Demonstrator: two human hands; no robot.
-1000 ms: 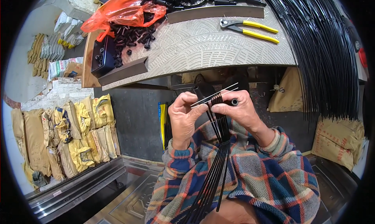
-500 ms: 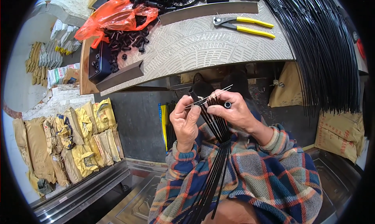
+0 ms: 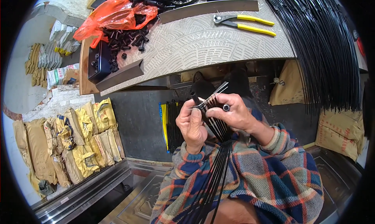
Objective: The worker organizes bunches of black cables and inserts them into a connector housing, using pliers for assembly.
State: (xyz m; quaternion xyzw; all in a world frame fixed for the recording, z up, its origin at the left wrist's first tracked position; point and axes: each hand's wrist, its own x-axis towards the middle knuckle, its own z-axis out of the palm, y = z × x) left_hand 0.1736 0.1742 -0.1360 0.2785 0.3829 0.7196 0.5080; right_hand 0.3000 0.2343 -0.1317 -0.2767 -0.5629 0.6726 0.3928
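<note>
Over my lap hangs a bundle of thin black umbrella ribs, fanning up toward my fingers. My left hand is closed, thumb and fingers pinching the rib ends beside a short black tube that sticks up. Thin silvery wires slant up and right from this pinch, between both hands. My right hand is closed too, its thumb and forefinger against the ribs and wires. A black cylinder with a pale round end pokes out of its curled fingers. The exact grip points are partly hidden.
On the textured worktop ahead lie yellow-handled pincers, small black parts and a red plastic bag. Long black rods overhang its right side. Brown and yellow sacks stand at the left.
The silvery wires have swung to a steeper slant and sit closer together. My left hand has shifted slightly right, toward my right hand. Both still grip the ribs.
</note>
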